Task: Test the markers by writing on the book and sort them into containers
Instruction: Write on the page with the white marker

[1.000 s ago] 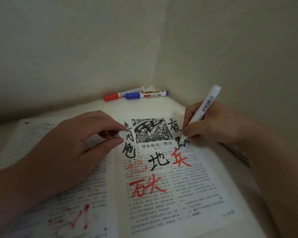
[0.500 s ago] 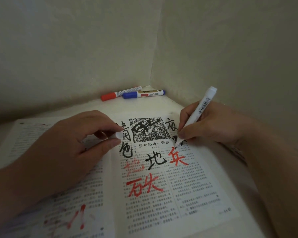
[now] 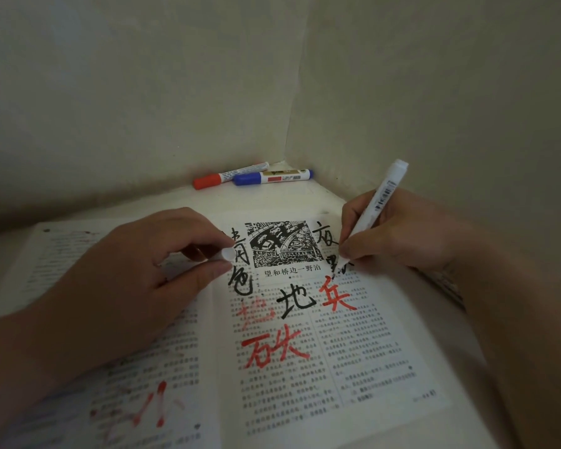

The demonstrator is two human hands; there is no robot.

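Testing under way: the right hand [image 3: 402, 238] grips a white marker [image 3: 374, 209], inking black characters on the book [image 3: 370, 367], while the left hand [image 3: 133, 277] pinches a white cap [image 3: 228, 254]; the red marker [image 3: 230, 175] and blue marker [image 3: 272, 177] lie unsorted, no containers in sight.

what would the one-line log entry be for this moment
phase: write test | right hand: holds white marker, tip on book | left hand: pinches cap | red marker, blue marker: capped, beyond book

12 o'clock: red-capped white marker [image 3: 230, 175] and blue-capped white marker [image 3: 272, 177] fill cream wall corner [image 3: 289, 124], white tabletop strip [image 3: 272, 202] open before them | 9 o'clock: left hand [image 3: 136, 280] pinching white cap [image 3: 228, 254] blocks | 3 o'clock: right hand [image 3: 399, 234] gripping slanted white marker [image 3: 379, 202], wall close | 6 o'clock: pages of open printed book [image 3: 337, 367] free between forearms
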